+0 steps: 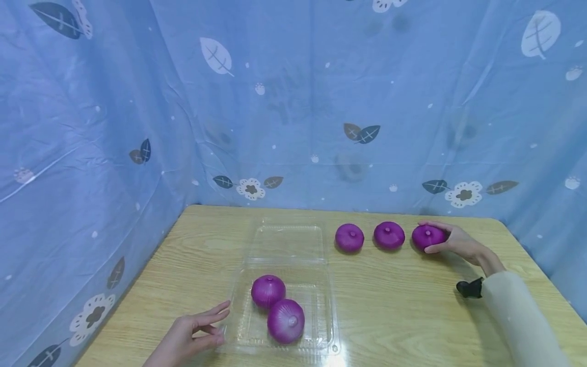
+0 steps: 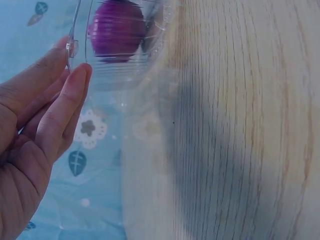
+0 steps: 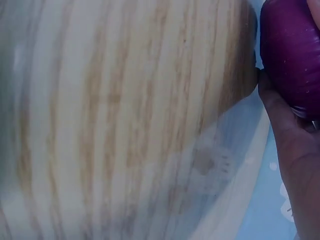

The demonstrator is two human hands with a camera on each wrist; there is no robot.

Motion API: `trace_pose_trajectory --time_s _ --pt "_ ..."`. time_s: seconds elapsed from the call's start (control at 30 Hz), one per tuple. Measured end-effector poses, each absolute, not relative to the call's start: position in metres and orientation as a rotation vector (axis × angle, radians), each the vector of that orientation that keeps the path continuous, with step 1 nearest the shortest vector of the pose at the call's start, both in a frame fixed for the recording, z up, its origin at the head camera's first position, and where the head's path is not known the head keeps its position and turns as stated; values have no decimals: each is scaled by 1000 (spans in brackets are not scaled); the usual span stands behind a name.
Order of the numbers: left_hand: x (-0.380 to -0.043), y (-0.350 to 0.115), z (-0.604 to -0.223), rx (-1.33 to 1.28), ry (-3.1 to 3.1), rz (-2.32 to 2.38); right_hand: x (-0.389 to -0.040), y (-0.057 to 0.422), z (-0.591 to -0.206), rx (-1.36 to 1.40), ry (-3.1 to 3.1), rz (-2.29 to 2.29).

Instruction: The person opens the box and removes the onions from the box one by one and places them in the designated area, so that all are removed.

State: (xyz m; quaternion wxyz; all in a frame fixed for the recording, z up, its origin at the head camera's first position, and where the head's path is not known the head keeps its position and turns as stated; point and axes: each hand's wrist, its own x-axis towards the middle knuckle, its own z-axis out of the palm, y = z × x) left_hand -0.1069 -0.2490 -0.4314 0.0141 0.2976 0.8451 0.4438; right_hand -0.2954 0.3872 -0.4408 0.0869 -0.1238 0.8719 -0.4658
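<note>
A clear plastic clamshell box (image 1: 334, 311) lies with its lid (image 1: 289, 239) folded back on the table. Two red onions sit in it, one at the back left (image 1: 268, 291) and one in front (image 1: 286, 321), touching. At the box's left edge my left hand (image 1: 192, 331) pinches the rim between thumb and fingers; the left wrist view shows the rim beside the fingertips (image 2: 80, 72). My right hand (image 1: 458, 243) grips the rightmost red onion (image 1: 426, 237) of a row, thumb in front and fingers behind. That onion (image 3: 292, 55) is partly cut off in the right wrist view.
Two more red onions, one (image 1: 349, 238) nearer the lid and one (image 1: 389, 235) in the middle, stand along the table's back. A black object (image 1: 470, 288) juts from the right sleeve. Patterned blue cloth (image 1: 312, 102) hangs behind and beside the wooden table (image 1: 385, 311).
</note>
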Motion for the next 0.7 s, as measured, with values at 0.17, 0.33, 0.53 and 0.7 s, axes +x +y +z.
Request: trace_pose_trajectory --time_s 0.17,0.33,0.53,0.7 --pt "-108 -249 -432 926 2618 1391 -294 387 -443 -384 2578 -1385" --pt "-108 -249 -432 913 2619 1387 -293 387 -441 -426 2537 -1406" --pt "-108 -249 -431 891 2574 1425 -293 390 -438 -453 2509 -1382" --pt "-107 -249 -431 909 2585 1428 -294 394 -439 -434 2521 -1349"
